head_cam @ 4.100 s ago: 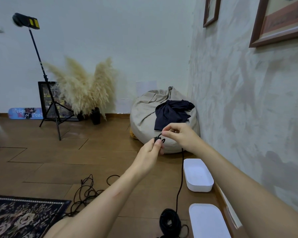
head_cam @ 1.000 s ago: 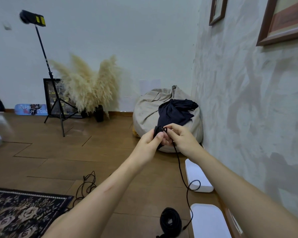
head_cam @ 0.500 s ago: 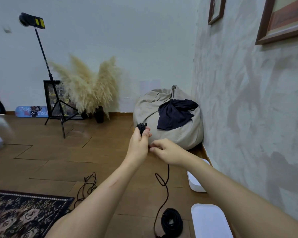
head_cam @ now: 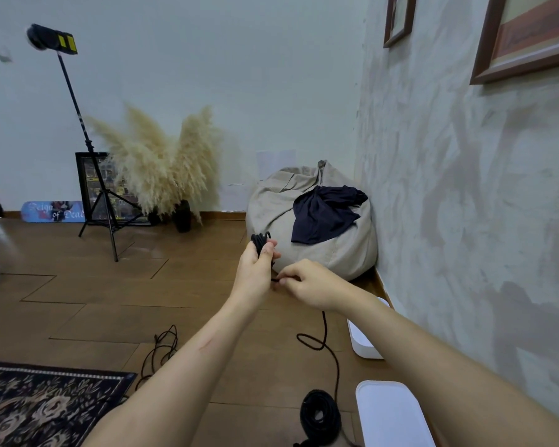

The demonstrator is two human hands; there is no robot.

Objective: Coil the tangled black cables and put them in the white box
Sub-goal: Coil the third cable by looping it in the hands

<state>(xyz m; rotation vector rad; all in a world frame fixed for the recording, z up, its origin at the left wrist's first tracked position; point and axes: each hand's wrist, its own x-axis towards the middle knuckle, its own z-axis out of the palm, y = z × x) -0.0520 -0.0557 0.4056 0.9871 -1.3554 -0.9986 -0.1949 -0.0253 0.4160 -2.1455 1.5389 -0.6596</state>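
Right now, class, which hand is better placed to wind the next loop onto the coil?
The right hand: it pinches the loose black cable just below the small coil, so it can likely feed the next loop. The left hand is gripping that coil.

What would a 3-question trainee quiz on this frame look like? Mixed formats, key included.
1. True or false: the left hand grips a small black coil.
2. Where does the large black coil lie?
A) inside the white box
B) on the patterned rug
C) on the floor beside the white lid
3. Fill in: the right hand pinches a cable that trails down to the ____.

Key: 1 true; 2 C; 3 floor.
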